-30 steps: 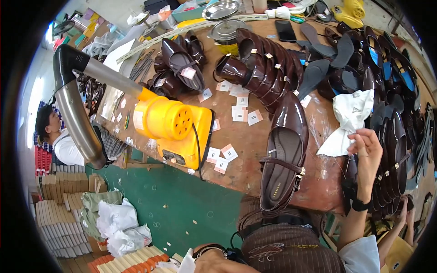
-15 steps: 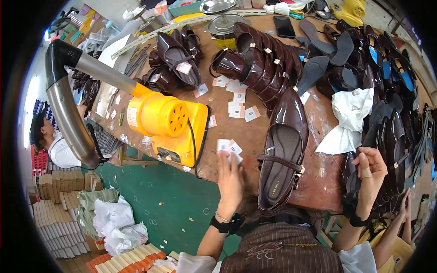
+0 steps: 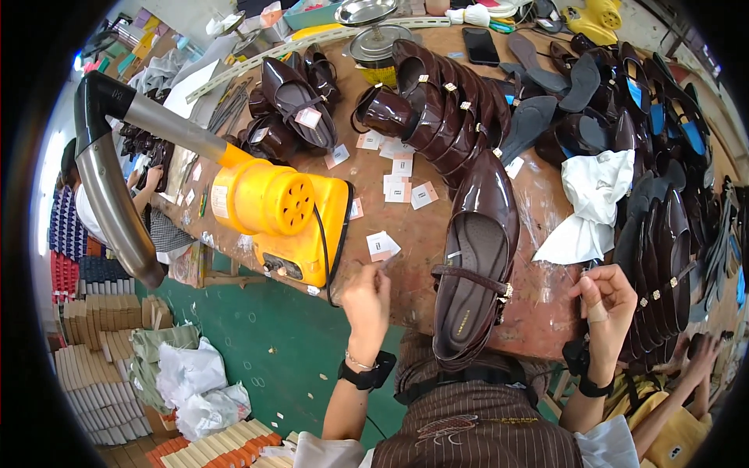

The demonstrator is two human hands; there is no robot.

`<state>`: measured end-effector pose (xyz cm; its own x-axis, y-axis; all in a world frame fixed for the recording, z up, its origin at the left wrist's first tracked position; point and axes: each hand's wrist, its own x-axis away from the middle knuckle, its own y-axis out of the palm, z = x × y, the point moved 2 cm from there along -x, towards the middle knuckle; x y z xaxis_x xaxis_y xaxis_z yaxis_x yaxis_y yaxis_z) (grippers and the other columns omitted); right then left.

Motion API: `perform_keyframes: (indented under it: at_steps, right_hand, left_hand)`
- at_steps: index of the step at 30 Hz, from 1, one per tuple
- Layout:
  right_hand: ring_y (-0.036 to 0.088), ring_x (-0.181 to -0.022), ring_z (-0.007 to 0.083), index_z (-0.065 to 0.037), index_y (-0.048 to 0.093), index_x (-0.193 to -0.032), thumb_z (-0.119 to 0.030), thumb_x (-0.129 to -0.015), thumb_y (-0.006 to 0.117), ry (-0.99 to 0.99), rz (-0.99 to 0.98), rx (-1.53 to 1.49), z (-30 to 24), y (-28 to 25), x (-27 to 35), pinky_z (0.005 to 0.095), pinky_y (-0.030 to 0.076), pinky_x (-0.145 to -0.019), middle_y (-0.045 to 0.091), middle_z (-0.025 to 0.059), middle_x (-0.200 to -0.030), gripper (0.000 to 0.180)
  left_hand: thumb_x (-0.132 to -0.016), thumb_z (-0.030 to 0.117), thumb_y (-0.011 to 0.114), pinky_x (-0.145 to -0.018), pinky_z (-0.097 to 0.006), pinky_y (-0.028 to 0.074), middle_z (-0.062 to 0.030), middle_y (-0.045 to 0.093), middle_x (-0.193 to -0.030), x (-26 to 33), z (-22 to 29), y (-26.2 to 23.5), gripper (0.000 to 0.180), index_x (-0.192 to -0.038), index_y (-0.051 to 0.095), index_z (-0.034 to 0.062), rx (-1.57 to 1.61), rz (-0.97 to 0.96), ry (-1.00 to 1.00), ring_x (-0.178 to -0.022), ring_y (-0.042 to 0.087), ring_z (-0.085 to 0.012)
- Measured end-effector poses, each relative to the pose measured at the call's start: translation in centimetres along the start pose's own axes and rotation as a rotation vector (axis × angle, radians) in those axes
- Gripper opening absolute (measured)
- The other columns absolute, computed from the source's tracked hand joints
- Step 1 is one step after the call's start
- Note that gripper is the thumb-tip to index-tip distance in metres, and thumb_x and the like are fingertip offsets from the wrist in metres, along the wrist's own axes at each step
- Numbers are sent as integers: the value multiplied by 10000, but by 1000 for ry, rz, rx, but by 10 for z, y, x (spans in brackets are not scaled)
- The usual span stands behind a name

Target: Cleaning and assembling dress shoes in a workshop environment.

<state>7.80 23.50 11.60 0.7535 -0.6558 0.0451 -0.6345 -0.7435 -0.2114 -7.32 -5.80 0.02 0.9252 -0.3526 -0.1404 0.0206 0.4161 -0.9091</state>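
Note:
My left hand point(image 3: 365, 308) is closed at the near table edge, its fingertips pinched together. Whatever it may hold is hidden. Just beyond it lie small white and pink paper labels point(image 3: 382, 246). My right hand point(image 3: 610, 306), with a plaster on the thumb, is curled in a pinch near the right table edge; I cannot make out anything between its fingers. Between my hands a glossy dark brown strap shoe point(image 3: 477, 257) rests with its opening up and its heel toward me. It has a buckled strap. Crumpled white paper point(image 3: 597, 191) lies beyond my right hand.
A yellow machine point(image 3: 292, 214) with a metal pipe stands at left. A row of brown shoes point(image 3: 445, 109), more labels point(image 3: 402, 165), insoles point(image 3: 534, 117) and a phone point(image 3: 480, 47) cover the table. Another person's hands point(image 3: 706, 355) are at lower right; someone sits at far left.
My left hand has drawn back from the labels toward me and its fingers have curled; fewer labels show there. My right hand has shifted slightly left and down.

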Motion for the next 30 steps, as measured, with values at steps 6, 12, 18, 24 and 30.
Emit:
perform_keyframes:
  at_steps: [6, 12, 18, 24, 30]
  right_hand:
    - [673, -675, 95, 22, 657, -868, -25, -864, 696, 178, -338, -188, -29, 56, 25, 222, 522, -596, 711, 94, -737, 61]
    - [628, -564, 50, 11, 646, -829, -48, -856, 696, 28, -466, -105, -49, 100, 32, 209, 479, -508, 698, 60, -669, 82]
    - [619, -540, 51, 8, 629, -822, -52, -852, 698, -16, -426, -82, -55, 96, 33, 212, 471, -493, 687, 54, -642, 97]
    - [660, -663, 84, 35, 638, -943, 3, -884, 661, 205, -490, -388, -49, 86, 27, 225, 524, -599, 719, 87, -777, 71]
    - [704, -863, 190, 100, 634, -1084, 15, -937, 579, 274, -955, -653, -35, 65, 11, 296, 575, -794, 708, 158, -937, 179]
  left_hand:
    - [-862, -78, 646, -814, -301, 545, -163, 699, -975, 3, 37, -46, 153, -1001, 593, -45, 1464, 18, -513, -828, 693, -196]
    - [-847, -116, 638, -858, -363, 550, -210, 684, -966, 17, 94, -92, 205, -902, 486, 9, 1657, 20, -353, -901, 694, -248]
    - [-832, -131, 653, -918, -400, 535, -229, 685, -962, 20, 104, -98, 233, -822, 470, 13, 1583, 0, -275, -984, 689, -293]
    - [-793, -108, 698, -966, -489, 506, -197, 685, -937, 23, 107, -94, 150, -805, 591, -4, 1411, -18, -51, -984, 692, -314]
    - [-708, -56, 749, -901, -507, 536, -90, 644, -846, 21, 102, -98, 154, -775, 707, 76, 1132, 106, 193, -908, 698, -314]
